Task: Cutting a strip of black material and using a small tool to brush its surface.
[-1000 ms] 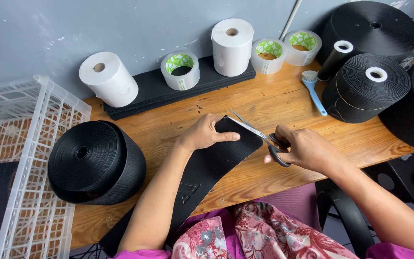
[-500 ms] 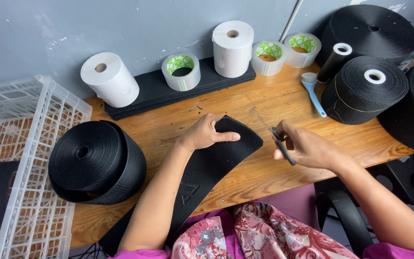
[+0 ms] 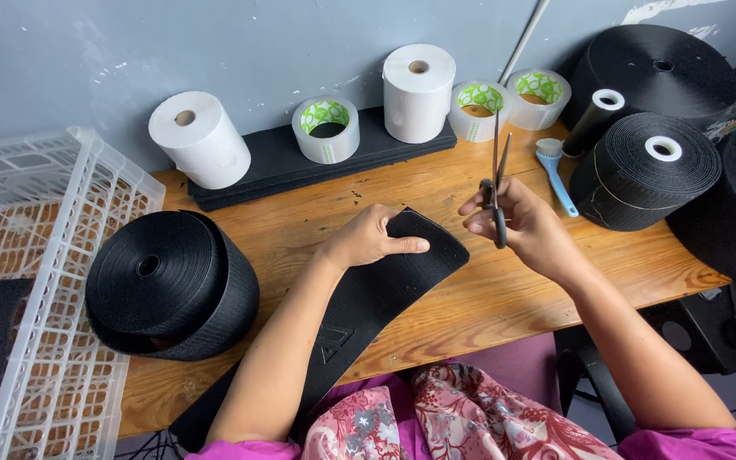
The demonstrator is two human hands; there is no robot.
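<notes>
A wide black strip of stiff fabric point(image 3: 359, 307) lies across the wooden table point(image 3: 504, 298), its rounded end pointing right. My left hand point(image 3: 368, 240) presses flat on that end, thumb along the edge. My right hand point(image 3: 526, 226) is raised just right of the strip end and holds a pair of scissors point(image 3: 497, 183) with the blades pointing up and slightly apart. The scissors are clear of the strip.
A big black roll point(image 3: 168, 285) lies at the left beside a white plastic crate point(image 3: 36, 281). More black rolls point(image 3: 645, 166) stand at the right, with a blue brush point(image 3: 554, 170). White paper rolls point(image 3: 202, 140) and tape rolls point(image 3: 325, 128) line the wall.
My right hand has lifted the scissors off the strip end and swung the blades from pointing left across the strip to pointing up. The left hand has stayed on the strip.
</notes>
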